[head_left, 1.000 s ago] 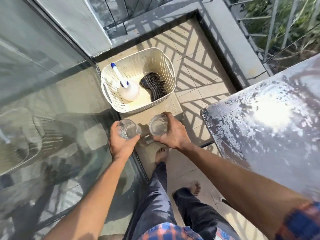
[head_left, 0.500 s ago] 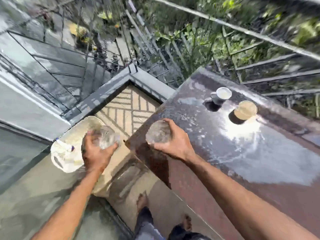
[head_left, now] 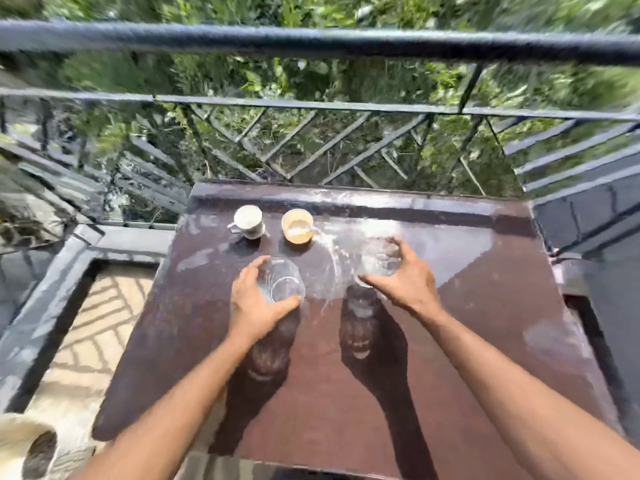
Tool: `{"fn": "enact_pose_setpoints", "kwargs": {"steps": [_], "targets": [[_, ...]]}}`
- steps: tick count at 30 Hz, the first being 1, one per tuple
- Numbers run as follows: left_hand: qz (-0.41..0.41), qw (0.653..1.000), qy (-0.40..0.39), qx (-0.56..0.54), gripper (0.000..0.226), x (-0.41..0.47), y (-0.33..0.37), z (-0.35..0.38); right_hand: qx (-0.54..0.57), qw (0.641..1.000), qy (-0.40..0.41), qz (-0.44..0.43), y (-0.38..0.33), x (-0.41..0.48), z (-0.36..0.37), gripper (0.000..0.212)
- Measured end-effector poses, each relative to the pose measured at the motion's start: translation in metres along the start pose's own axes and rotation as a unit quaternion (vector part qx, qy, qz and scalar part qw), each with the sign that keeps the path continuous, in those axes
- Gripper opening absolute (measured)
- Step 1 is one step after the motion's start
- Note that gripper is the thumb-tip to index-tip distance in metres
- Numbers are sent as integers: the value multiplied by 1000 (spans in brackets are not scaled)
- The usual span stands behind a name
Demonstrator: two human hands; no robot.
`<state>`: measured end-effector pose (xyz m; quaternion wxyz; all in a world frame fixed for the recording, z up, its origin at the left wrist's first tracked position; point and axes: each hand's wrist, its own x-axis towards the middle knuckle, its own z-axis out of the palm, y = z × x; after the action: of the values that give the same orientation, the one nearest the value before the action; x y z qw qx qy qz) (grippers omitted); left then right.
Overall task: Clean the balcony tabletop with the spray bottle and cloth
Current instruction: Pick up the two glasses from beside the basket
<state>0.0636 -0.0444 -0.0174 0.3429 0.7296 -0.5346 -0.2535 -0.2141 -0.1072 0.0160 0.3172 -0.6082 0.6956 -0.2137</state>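
The dark brown balcony tabletop [head_left: 467,327] fills the middle of the view, with pale streaks and glare across its far half. My left hand [head_left: 252,303] grips a clear drinking glass [head_left: 282,282] above the table's middle. My right hand [head_left: 405,278] grips a second clear glass [head_left: 379,256] a little farther right. Both glasses cast shadows on the surface below them. A white cup [head_left: 247,221] and a tan cup [head_left: 297,226] stand on the table beyond my hands. The spray bottle is out of view. A dark cloth [head_left: 40,452] shows in the basket.
A cream basket [head_left: 14,431] sits on the tiled floor at the bottom left corner. A dark metal railing [head_left: 311,43] runs behind the table with greenery beyond it. A low grey ledge [head_left: 52,285] borders the floor on the left.
I turned from the basket on the floor to the table. Both hands carried their glasses over the tabletop, near the two cups.
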Motion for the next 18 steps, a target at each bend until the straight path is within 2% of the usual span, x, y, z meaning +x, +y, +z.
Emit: {"fn": "enact_pose_setpoints", "kwargs": {"steps": [8, 13, 18], "targets": [[62, 994, -90, -15, 91, 81, 42, 75, 12, 990, 71, 125, 36, 46, -27, 88], [80, 987, -139, -26, 98, 118, 64, 107, -18, 988, 73, 137, 37, 82, -31, 88], [91, 984, -155, 3, 100, 143, 70, 130, -32, 987, 78, 134, 34, 110, -30, 91]]}}
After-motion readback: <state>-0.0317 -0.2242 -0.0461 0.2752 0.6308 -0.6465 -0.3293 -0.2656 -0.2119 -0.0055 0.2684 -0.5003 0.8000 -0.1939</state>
